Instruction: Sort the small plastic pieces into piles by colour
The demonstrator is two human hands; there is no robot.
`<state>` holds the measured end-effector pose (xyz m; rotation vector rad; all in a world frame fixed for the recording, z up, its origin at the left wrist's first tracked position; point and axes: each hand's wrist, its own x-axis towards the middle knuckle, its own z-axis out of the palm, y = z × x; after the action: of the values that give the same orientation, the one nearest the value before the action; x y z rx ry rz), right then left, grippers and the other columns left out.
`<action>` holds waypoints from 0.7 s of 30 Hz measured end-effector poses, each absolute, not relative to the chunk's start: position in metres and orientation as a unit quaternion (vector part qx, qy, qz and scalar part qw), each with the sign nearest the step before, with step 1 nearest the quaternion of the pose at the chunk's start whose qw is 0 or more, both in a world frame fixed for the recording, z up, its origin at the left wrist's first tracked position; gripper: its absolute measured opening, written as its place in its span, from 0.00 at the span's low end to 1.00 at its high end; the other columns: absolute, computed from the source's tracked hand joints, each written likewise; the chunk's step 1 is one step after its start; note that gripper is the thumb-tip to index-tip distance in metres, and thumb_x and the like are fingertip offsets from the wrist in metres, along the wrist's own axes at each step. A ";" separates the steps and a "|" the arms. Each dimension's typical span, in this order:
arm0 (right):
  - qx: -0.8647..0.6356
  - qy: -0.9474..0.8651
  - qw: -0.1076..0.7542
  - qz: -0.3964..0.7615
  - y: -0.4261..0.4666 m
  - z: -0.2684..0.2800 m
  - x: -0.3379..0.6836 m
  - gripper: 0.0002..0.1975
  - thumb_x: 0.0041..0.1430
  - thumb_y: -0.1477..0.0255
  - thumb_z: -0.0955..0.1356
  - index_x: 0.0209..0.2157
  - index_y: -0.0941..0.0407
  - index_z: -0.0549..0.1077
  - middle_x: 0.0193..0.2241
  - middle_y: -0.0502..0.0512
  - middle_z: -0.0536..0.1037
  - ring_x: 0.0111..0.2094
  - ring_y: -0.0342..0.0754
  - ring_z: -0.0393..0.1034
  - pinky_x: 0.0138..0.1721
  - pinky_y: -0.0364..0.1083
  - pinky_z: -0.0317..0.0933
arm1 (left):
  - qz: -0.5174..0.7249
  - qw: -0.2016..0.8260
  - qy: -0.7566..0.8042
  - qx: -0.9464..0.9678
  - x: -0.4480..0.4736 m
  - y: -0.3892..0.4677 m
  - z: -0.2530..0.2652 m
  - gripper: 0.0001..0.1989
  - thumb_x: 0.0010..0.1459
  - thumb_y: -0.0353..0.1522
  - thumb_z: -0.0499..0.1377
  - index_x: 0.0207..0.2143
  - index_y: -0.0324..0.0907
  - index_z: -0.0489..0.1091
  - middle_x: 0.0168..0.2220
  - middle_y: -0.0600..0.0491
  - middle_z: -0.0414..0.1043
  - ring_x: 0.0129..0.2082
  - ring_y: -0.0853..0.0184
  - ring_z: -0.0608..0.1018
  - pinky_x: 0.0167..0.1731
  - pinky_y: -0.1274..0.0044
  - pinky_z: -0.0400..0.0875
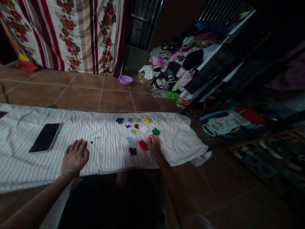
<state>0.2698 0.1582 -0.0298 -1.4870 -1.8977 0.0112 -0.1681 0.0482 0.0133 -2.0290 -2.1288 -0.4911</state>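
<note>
My left hand (75,156) lies flat on a striped cloth (109,159), fingers stretched out and holding nothing. Just beyond its fingertips are a tiny dark piece (91,142) and a tiny pink piece (98,137). At the right, my right hand (154,144) is closed in a pinch beside a pile of small red pieces (143,145). A bit of orange-red shows at its fingertips; whether it is held or lies behind them I cannot tell. Around it sit piles of green pieces (156,131), white pieces (144,129), black pieces (132,151) and yellow pieces (147,120).
A phone (45,137) with a dark screen rests on the cloth at the left. More small piles, including dark grey pieces (119,121) and light blue pieces (128,139), lie mid-cloth. Beyond, a purple basin (125,80) stands on the tiled floor near heaped clothes (176,63).
</note>
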 end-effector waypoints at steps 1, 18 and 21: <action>-0.577 -0.735 0.357 0.003 0.158 -0.031 0.269 0.09 0.63 0.72 0.61 0.30 0.54 0.70 0.33 0.56 0.74 0.37 0.52 0.64 0.42 0.50 0.59 | -0.165 0.079 -0.712 -0.678 -0.168 0.048 0.013 0.25 0.65 0.35 0.42 0.55 0.34 0.70 0.60 0.38 0.71 0.63 0.49 0.69 0.62 0.57 0.60; -0.583 -0.716 0.384 0.000 0.154 -0.034 0.270 0.13 0.64 0.66 0.61 0.39 0.56 0.75 0.41 0.63 0.78 0.45 0.56 0.70 0.49 0.56 0.64 | -0.182 0.062 -0.714 -0.673 -0.169 0.048 0.013 0.24 0.64 0.36 0.45 0.56 0.38 0.69 0.60 0.39 0.70 0.64 0.50 0.68 0.63 0.57 0.59; -0.589 -0.705 0.396 0.004 0.154 -0.034 0.269 0.14 0.64 0.66 0.59 0.39 0.56 0.75 0.40 0.62 0.79 0.44 0.56 0.70 0.50 0.56 0.64 | -0.177 0.061 -0.712 -0.677 -0.169 0.048 0.014 0.24 0.65 0.36 0.44 0.56 0.37 0.69 0.60 0.38 0.70 0.64 0.50 0.67 0.63 0.57 0.58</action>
<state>0.2693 0.1537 -0.0336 -1.4934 -1.7860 0.0090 -0.1691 0.0477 0.0140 -2.0497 -2.1529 -0.5341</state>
